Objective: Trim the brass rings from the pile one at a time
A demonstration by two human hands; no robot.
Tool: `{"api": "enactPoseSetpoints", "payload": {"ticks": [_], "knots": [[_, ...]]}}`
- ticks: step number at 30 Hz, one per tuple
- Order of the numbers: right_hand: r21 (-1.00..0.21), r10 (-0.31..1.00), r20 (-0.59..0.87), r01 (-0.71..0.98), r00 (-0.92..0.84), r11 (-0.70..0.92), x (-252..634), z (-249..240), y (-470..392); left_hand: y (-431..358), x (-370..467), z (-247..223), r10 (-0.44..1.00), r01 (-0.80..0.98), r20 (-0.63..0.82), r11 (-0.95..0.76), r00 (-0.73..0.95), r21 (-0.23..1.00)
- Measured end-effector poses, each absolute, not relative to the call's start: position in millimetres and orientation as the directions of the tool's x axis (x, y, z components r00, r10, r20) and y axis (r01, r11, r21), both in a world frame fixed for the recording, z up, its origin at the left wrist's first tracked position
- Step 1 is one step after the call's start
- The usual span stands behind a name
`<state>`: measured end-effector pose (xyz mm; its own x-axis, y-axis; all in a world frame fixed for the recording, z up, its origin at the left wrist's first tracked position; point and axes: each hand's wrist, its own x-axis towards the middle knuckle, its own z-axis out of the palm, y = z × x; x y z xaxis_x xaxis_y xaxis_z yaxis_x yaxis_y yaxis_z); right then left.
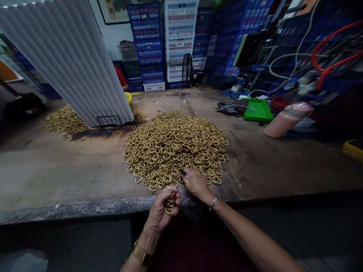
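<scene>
Worn desk [56, 166] carries a brass ring pile [174, 145]; left hand [161, 211] clutches stacked rings [170, 204] (bunched), right hand [195, 183] pinches a dark tool [183, 173].

gold rings [176, 145], green tray [257, 110], pink bottle [286, 120], blue crates [147, 37]

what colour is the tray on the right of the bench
Bright green; the tray shows clearly in the head view, beside a pink bottle.

Single head view, looking forward-down, close over workbench [56, 170] edge.
</scene>
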<state>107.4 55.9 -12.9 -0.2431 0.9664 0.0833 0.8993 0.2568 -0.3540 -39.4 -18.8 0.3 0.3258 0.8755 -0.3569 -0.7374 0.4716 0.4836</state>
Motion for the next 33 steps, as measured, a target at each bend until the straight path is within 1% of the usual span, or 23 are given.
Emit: {"api": "enactPoseSetpoints", "payload": {"ticks": [3,5,6,7,9,11,12,14,15,17,19,22,24,26,28,31,33], "knots": [[-0.427,0.964,0.158,0.866,-0.214,0.262,114,-17,61,-16,-36,-1,0.865,-0.751,-0.391,0.478,0.313,0.456],[-0.523,0.967,0.193,0.816,-0.168,0.246,118,-18,64,-14,-33,0,0.866,-0.743,-0.416,0.468,0.278,0.478],[-0.595,0.973,0.189,0.772,-0.135,0.223,120,-18,66,-12,-31,1,0.869,-0.730,-0.425,0.459,0.252,0.506],[-0.678,0.981,0.169,0.710,-0.099,0.189,121,-18,67,-11,-29,2,0.876,-0.711,-0.428,0.446,0.223,0.543],[-0.844,0.996,0.084,0.529,-0.037,0.091,122,-15,67,-7,-24,5,0.898,-0.650,-0.413,0.404,0.150,0.643],[-0.953,0.999,-0.035,0.301,0.001,-0.034,120,-10,64,-4,-18,7,0.920,-0.566,-0.384,0.356,0.073,0.744],[-0.977,0.996,-0.094,0.191,0.007,-0.094,119,-7,62,-3,-16,8,0.928,-0.523,-0.369,0.334,0.039,0.784],[-0.981,0.981,-0.196,0.013,-0.004,-0.196,116,-1,56,0,-11,9,0.940,-0.441,-0.340,0.297,-0.019,0.847],[-0.973,0.974,-0.228,-0.046,-0.014,-0.228,114,2,53,1,-9,9,0.945,-0.400,-0.326,0.284,-0.039,0.871],[-0.960,0.965,-0.258,-0.099,-0.037,-0.261,111,6,47,3,-6,9,0.954,-0.309,-0.294,0.261,-0.063,0.915],[-0.955,0.961,-0.268,-0.112,-0.061,-0.274,107,8,42,4,-3,8,0.965,-0.214,-0.250,0.227,-0.084,0.950],[-0.952,0.957,-0.271,-0.116,-0.104,-0.283,103,6,37,4,-2,8,0.982,-0.116,-0.135,0.120,-0.134,0.986],[-0.961,0.959,-0.255,-0.077,-0.123,-0.266,103,2,37,4,-3,8,0.984,-0.068,-0.064,0.054,-0.163,0.996],[-0.978,0.968,-0.209,0.024,-0.142,-0.207,105,0,39,3,-5,7,0.983,-0.013,-0.020,0.018,-0.183,1.000],[-0.982,0.979,-0.132,0.153,-0.158,-0.108,108,1,42,3,-9,5,0.981,0.062,0.026,-0.014,-0.192,0.998],[-0.949,0.985,-0.008,0.311,-0.174,0.047,112,8,43,2,-14,3,0.979,0.190,0.112,-0.079,-0.170,0.979],[-0.918,0.973,0.044,0.376,-0.228,0.129,112,14,43,1,-17,3,0.978,0.236,0.149,-0.111,-0.148,0.965]]}}
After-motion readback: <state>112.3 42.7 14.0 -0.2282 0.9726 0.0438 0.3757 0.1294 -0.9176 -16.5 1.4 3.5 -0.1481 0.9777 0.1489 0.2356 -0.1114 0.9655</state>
